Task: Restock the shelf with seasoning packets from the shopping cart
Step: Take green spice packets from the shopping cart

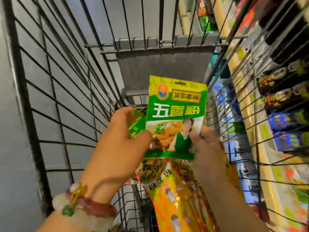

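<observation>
A green seasoning packet [175, 114] with white characters stands upright over the wire shopping cart [70, 101]. My left hand [120, 148] pinches its lower left edge, thumb on the front, with another green packet [136, 126] behind its fingers. My right hand [209, 151] grips the lower right corner of the front packet. Under both hands lie yellow-orange packets [175, 198] in the cart. The shelf [274, 104] runs along the right, beyond the cart's wire side.
The cart's grey fold-down flap [160, 67] stands at its far end. Dark and blue packets [287, 119] fill the shelf rows at right, blurred. Grey floor [13, 114] lies to the left of the cart. A bead bracelet [83, 206] circles my left wrist.
</observation>
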